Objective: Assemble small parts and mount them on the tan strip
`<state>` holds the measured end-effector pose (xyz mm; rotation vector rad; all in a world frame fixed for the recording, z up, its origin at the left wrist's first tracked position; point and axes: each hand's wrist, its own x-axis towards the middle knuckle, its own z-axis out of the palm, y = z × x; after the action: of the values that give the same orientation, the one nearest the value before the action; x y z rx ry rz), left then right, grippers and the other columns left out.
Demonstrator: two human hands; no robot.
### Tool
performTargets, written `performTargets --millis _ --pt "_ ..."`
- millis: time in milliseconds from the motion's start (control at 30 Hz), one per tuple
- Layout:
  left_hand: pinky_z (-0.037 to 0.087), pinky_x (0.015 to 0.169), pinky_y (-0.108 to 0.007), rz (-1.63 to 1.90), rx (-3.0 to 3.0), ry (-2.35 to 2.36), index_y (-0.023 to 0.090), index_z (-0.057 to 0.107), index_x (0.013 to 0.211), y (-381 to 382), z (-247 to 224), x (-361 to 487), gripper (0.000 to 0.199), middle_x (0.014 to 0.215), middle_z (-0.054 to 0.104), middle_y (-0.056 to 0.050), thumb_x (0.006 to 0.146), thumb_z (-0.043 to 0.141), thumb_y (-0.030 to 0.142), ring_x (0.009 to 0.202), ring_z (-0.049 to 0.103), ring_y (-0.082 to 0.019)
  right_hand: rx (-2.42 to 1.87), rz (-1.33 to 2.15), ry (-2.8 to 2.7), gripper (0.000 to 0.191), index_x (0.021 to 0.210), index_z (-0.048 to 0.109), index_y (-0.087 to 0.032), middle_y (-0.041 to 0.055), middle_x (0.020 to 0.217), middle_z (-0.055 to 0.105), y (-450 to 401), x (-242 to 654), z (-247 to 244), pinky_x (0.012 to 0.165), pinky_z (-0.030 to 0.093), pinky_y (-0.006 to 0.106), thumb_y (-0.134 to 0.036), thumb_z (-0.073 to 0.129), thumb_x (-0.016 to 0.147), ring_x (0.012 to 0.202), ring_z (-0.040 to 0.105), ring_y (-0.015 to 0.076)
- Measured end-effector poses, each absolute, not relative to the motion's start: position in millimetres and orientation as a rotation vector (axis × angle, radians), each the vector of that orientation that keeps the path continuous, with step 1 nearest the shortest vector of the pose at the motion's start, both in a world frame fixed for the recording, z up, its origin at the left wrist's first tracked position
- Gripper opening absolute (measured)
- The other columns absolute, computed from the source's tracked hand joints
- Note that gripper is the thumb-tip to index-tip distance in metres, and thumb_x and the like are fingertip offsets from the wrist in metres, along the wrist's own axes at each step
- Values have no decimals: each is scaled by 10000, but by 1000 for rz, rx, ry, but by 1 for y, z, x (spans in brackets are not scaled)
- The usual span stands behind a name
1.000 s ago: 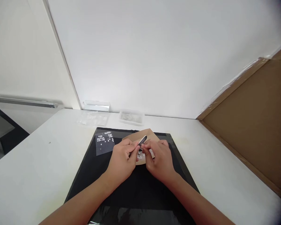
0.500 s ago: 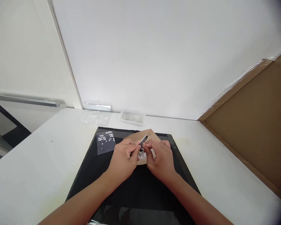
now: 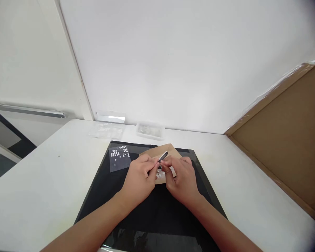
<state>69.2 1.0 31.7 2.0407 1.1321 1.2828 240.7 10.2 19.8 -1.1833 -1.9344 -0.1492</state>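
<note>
The left hand pinches a slim black-and-white oblong piece, the right hand's fingertips closed together beside it, above a tan paper sheet.

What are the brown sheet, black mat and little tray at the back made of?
Brown sheet: probably kraft paper or card, matte and plain tan. Black mat: mostly dull, cloth or plastic, unclear; glare suggests glossy film near its front. Tray: likely smooth plastic, its walls translucent.
</note>
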Motion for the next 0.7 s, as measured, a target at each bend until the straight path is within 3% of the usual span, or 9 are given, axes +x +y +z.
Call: performTargets --millis 267,700 --pt "476 677 -282 1299 2119 1144 156 675 709 0 34 69 363 734 565 -36 1025 503 209 704 570 -150 -1204 -186 -1919 122 852 572 -228 -25 777 741 10 242 20 730 330 371 -181 562 963 633 650 155" --pt "511 669 -247 1232 2434 1258 163 682 1111 -4 24 72 252 851 575 -48 1034 442 160 729 566 -150 -1282 -122 -1853 128 839 584 -231 -33 761 730 9 241 21 754 349 366 -201 567 962 642 644 163"
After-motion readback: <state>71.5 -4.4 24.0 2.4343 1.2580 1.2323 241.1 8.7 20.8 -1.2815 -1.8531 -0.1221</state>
